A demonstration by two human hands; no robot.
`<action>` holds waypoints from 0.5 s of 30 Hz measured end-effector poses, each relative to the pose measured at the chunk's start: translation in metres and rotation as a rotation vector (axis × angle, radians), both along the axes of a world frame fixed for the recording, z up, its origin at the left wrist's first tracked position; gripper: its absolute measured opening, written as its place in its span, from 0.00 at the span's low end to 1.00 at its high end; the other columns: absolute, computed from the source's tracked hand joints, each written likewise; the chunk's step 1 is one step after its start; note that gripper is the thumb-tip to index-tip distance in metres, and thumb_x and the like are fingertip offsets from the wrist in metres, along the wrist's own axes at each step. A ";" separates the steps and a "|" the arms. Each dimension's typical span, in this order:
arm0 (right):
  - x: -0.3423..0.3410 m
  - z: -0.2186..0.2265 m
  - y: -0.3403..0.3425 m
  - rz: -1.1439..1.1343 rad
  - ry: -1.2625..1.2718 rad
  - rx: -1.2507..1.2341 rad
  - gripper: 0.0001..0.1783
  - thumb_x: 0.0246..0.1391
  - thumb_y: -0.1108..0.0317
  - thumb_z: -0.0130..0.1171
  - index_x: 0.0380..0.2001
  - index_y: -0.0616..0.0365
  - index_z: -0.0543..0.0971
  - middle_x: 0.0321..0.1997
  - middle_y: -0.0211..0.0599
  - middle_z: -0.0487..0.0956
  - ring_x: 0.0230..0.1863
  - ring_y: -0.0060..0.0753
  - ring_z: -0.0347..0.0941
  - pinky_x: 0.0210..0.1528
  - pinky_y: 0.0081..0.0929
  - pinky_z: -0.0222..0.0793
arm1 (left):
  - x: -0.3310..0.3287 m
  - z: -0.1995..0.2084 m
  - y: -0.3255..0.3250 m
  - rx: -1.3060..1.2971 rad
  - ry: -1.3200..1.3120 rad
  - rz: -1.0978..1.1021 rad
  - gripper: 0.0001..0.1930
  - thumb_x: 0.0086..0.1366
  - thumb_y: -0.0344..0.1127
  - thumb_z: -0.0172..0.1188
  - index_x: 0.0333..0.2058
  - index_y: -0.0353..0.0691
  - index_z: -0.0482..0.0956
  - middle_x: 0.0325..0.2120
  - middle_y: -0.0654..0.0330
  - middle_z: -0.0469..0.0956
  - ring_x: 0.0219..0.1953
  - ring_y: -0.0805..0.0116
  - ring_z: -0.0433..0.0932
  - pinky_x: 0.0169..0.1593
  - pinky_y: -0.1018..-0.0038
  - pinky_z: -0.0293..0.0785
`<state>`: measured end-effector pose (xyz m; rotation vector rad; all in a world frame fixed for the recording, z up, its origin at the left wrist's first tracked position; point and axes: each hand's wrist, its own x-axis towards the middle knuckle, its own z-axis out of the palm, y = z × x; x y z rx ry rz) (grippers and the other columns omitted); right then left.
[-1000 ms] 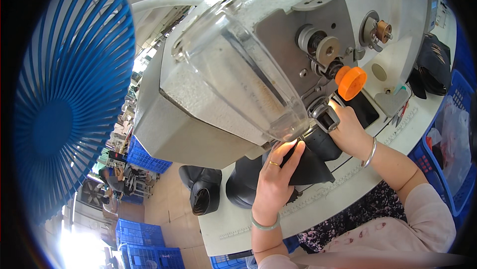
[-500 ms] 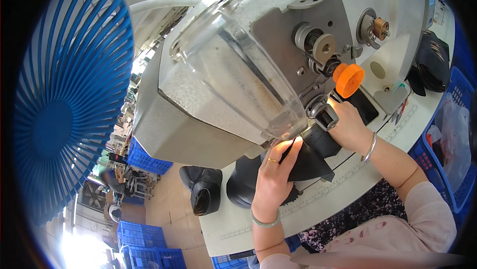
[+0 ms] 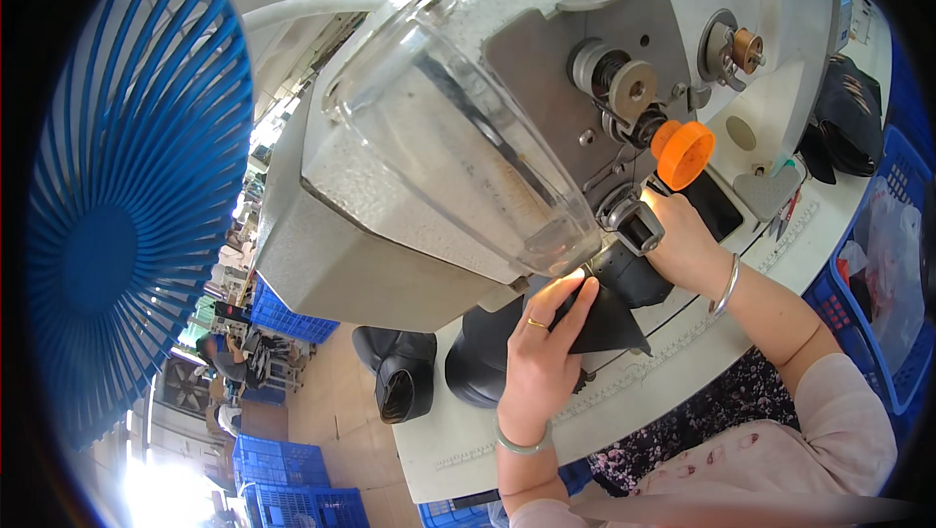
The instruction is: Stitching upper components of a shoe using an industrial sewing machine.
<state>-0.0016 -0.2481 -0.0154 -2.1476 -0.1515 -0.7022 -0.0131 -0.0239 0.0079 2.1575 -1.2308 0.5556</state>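
A large pale sewing machine [image 3: 380, 255] fills the middle of the view. Beneath its head lies a black leather-like piece [image 3: 609, 321], with a pointed flap toward me. My left hand [image 3: 546, 352] pinches this piece between thumb and fingers, close to a small lit spot under the head. On the other side, my right hand [image 3: 687, 247] rests by the same black material, its fingers mostly hidden behind the machine's metal parts. More black material [image 3: 475, 362] bulges out left of my left hand. The needle area is hidden by the machine head.
A blue fan [image 3: 136, 206] stands close at the left. On the white table [image 3: 458, 440] sit a black leather item [image 3: 398, 372], a dark phone-like slab [image 3: 717, 208] and black pieces [image 3: 846, 123]. Blue baskets stand at the right [image 3: 892, 333] and on the floor [image 3: 283, 465].
My view has shifted slightly, so the machine and fan sit a little further left. Both hands stay nearly in place on the black leather piece, whose flap has shifted a little.
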 end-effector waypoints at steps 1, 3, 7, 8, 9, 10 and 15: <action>0.001 0.000 0.000 -0.001 0.008 -0.003 0.26 0.68 0.53 0.53 0.42 0.73 0.75 0.19 0.55 0.76 0.24 0.57 0.76 0.28 0.45 0.71 | 0.001 0.000 0.002 -0.007 0.022 -0.026 0.34 0.43 0.14 0.54 0.53 0.34 0.82 0.52 0.49 0.76 0.56 0.46 0.77 0.60 0.61 0.73; 0.003 -0.001 -0.001 0.007 -0.007 -0.012 0.26 0.68 0.53 0.53 0.43 0.73 0.75 0.19 0.55 0.76 0.24 0.57 0.77 0.28 0.45 0.71 | 0.003 0.000 0.003 -0.009 0.023 -0.044 0.32 0.44 0.14 0.55 0.53 0.34 0.82 0.53 0.49 0.76 0.55 0.46 0.76 0.60 0.61 0.73; 0.005 -0.005 -0.001 0.005 -0.014 -0.034 0.26 0.68 0.53 0.53 0.43 0.73 0.74 0.18 0.54 0.76 0.23 0.57 0.76 0.27 0.45 0.71 | 0.002 -0.003 0.001 0.027 -0.079 -0.012 0.36 0.39 0.14 0.56 0.53 0.34 0.82 0.53 0.50 0.75 0.53 0.47 0.77 0.56 0.61 0.77; 0.005 -0.006 0.000 -0.006 -0.025 -0.024 0.25 0.68 0.53 0.53 0.42 0.73 0.74 0.18 0.54 0.76 0.23 0.57 0.76 0.27 0.45 0.71 | 0.001 -0.003 0.000 0.046 -0.105 0.001 0.38 0.36 0.14 0.57 0.53 0.35 0.81 0.54 0.51 0.74 0.52 0.48 0.78 0.53 0.61 0.79; 0.006 -0.007 0.000 -0.012 -0.046 -0.018 0.25 0.68 0.54 0.53 0.42 0.73 0.74 0.18 0.54 0.76 0.23 0.57 0.76 0.26 0.46 0.71 | 0.000 -0.002 -0.001 0.047 -0.117 0.002 0.38 0.36 0.14 0.57 0.53 0.35 0.81 0.53 0.51 0.74 0.52 0.48 0.77 0.53 0.61 0.79; 0.006 -0.008 0.001 -0.013 -0.023 -0.015 0.25 0.68 0.54 0.53 0.41 0.72 0.74 0.18 0.54 0.76 0.23 0.57 0.76 0.26 0.46 0.71 | 0.000 -0.002 -0.002 0.053 -0.120 0.009 0.38 0.36 0.14 0.57 0.53 0.35 0.81 0.53 0.51 0.74 0.52 0.48 0.77 0.53 0.62 0.79; 0.009 -0.010 0.003 -0.014 -0.043 0.011 0.24 0.67 0.54 0.54 0.40 0.72 0.74 0.18 0.54 0.76 0.23 0.57 0.76 0.25 0.47 0.70 | -0.002 0.000 -0.002 0.066 -0.115 0.024 0.38 0.36 0.15 0.58 0.54 0.35 0.81 0.52 0.51 0.73 0.52 0.49 0.77 0.53 0.62 0.78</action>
